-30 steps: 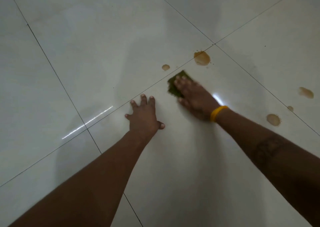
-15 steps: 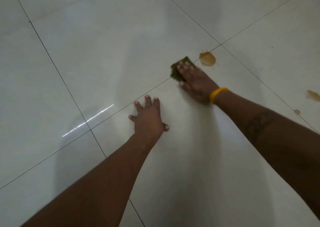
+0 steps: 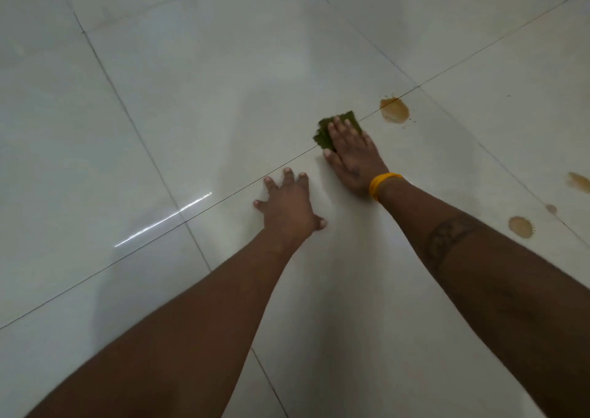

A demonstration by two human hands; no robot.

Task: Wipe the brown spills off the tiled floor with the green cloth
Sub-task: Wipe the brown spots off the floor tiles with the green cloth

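Tiled floor [image 3: 191,98]: green cloth [image 3: 325,133] pressed flat under right hand [image 3: 351,159].

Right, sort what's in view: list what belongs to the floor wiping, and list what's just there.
Part of the job:
- green cloth, pressed flat under the right hand
- large brown spill beside the cloth
- round brown spill
- brown spill at the right edge
- small brown spot
- tiled floor

Just there:
- left hand, braced flat on the floor
- yellow wristband
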